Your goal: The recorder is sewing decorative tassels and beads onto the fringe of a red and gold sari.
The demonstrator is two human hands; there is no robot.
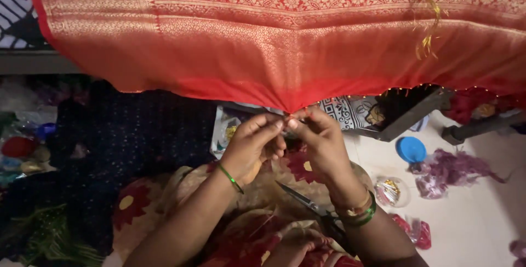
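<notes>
A red cloth with gold woven patterns (285,31) hangs across the top of the view. Its lower edge comes to a point just above my hands. My left hand (255,143) and my right hand (318,138) meet at that point, fingertips pinched together on the cloth's edge. A green bangle sits on my left wrist, gold and green bangles on my right. A strand of gold thread (430,17) dangles over the cloth at the upper right. Black-handled scissors (312,206) lie on my lap below my right wrist.
A dark blue cloth (126,141) lies at the left. On the pale floor to the right are a blue lid (411,149), a small round container of gold bits (390,191), a purple thread clump (455,169) and a red packet (416,231).
</notes>
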